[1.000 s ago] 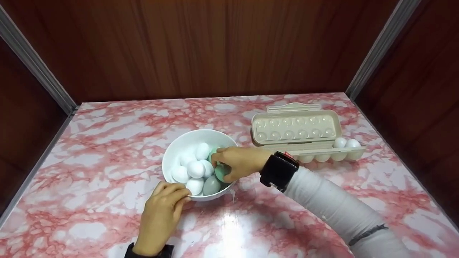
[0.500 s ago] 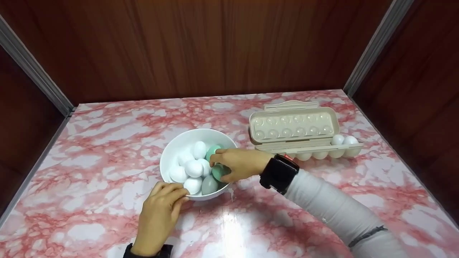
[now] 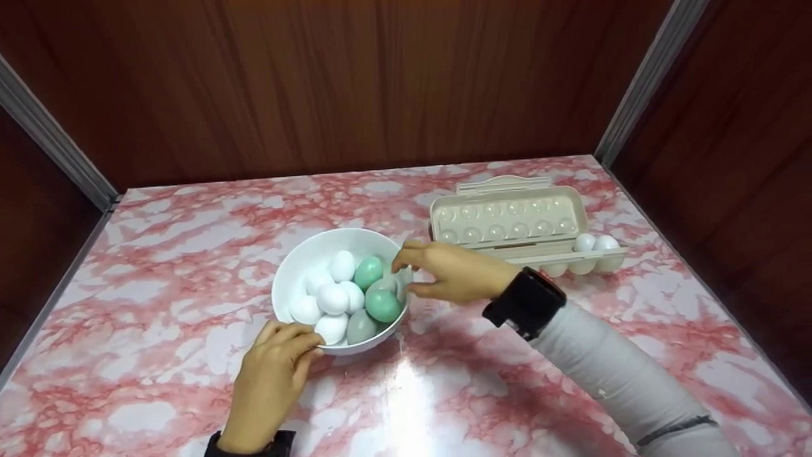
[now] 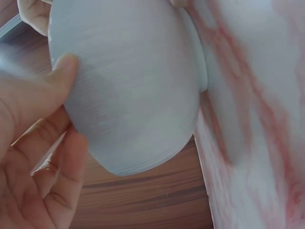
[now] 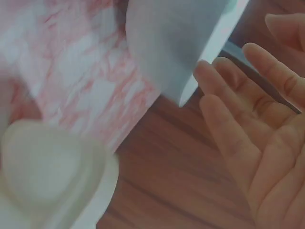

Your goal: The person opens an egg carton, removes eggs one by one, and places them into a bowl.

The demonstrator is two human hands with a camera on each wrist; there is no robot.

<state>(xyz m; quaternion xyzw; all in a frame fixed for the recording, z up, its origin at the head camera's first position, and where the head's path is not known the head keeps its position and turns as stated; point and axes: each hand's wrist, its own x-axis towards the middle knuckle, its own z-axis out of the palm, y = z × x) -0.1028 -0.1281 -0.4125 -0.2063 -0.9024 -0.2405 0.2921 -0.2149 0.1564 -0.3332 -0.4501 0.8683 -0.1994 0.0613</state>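
A white bowl [image 3: 302, 254] holds several white eggs [image 3: 332, 299], green eggs [image 3: 382, 306] and a grey egg [image 3: 361, 327]. My left hand [image 3: 269, 374] pinches the bowl's near-left rim, its thumb [image 4: 66, 71] against the outer wall in the left wrist view. At the bowl's right rim is my right hand [image 3: 453, 273], fingers spread and bent. In the right wrist view, no egg shows between those fingers [image 5: 224, 119]. Behind them in the head view, a blurred greyish-white shape is partly hidden.
A beige egg carton [image 3: 507, 216] stands at the right with its lid raised. Two white eggs [image 3: 595, 243] sit at its right end; my right forearm and hand hide part of its front. Dark wood panels [image 3: 355, 82] close off the back and sides of the pink-marbled table [image 3: 190, 254].
My right hand has drawn back up and to the right from the green eggs, which now show fully. My left hand stays on the rim. The whole head view has shifted slightly.
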